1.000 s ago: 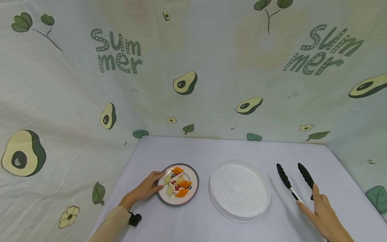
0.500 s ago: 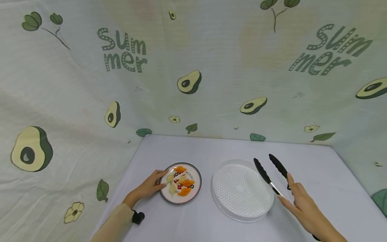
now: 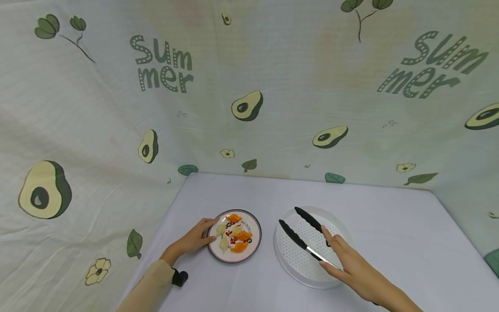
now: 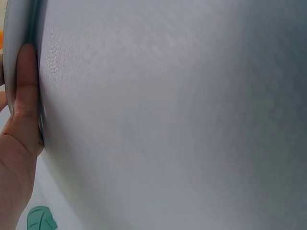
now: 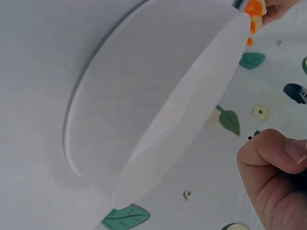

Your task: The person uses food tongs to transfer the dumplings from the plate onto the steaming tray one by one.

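Note:
My left hand (image 3: 191, 239) holds the left rim of a round plate (image 3: 252, 248) with a dark edge line and red print. On the plate lie several small dumpling-like pieces, some orange (image 3: 239, 247), some pale yellow (image 3: 224, 243). The left wrist view shows a finger (image 4: 28, 81) along the plate's rim (image 4: 15, 28). My right hand (image 3: 354, 272) grips metal tongs (image 3: 295, 237) with black tips. Their arms are spread, nothing between them, over a round white perforated steamer-like tray (image 3: 298, 260). The right wrist view shows the tray's side (image 5: 134, 91) and my curled thumb; the tongs are hidden there.
A white table (image 3: 269, 195) bears the plate on the left and the tray to its right. Behind it and on both sides hangs a pale cloth (image 3: 280, 86) printed with avocados. A black band (image 3: 179, 278) sits at my left wrist.
My right hand has carried the spread tongs leftward, from the table right of the tray to above the tray. The left hand keeps its place on the plate's rim. The view shifts slightly.

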`<action>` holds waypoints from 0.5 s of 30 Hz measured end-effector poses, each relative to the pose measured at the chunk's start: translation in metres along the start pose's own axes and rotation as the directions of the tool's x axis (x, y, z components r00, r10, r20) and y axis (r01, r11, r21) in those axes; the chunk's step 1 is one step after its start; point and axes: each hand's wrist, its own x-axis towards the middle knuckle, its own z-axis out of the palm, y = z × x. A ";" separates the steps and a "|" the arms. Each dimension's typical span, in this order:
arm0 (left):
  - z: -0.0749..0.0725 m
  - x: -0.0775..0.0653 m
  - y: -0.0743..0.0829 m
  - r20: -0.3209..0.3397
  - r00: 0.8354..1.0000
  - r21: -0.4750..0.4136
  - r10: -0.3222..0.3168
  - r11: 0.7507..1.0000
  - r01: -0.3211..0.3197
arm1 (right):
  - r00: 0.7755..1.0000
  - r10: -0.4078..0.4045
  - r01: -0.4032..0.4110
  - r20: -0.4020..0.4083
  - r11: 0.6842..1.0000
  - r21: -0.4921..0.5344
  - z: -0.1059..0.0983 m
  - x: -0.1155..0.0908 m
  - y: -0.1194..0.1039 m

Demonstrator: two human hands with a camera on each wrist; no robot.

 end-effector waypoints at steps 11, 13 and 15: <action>-0.002 0.000 -0.001 0.030 0.999 -0.014 0.025 1.000 -0.025 | 0.936 -0.238 0.249 0.261 0.968 -0.010 0.024 0.029 -0.021; -0.003 0.001 -0.002 0.039 0.999 -0.019 0.030 0.999 -0.029 | 0.928 -0.227 0.241 0.295 0.970 -0.012 0.027 0.035 -0.025; -0.004 0.001 -0.002 0.045 0.999 -0.027 0.032 0.999 -0.031 | 0.923 -0.208 0.226 0.323 0.974 -0.018 0.029 0.041 -0.028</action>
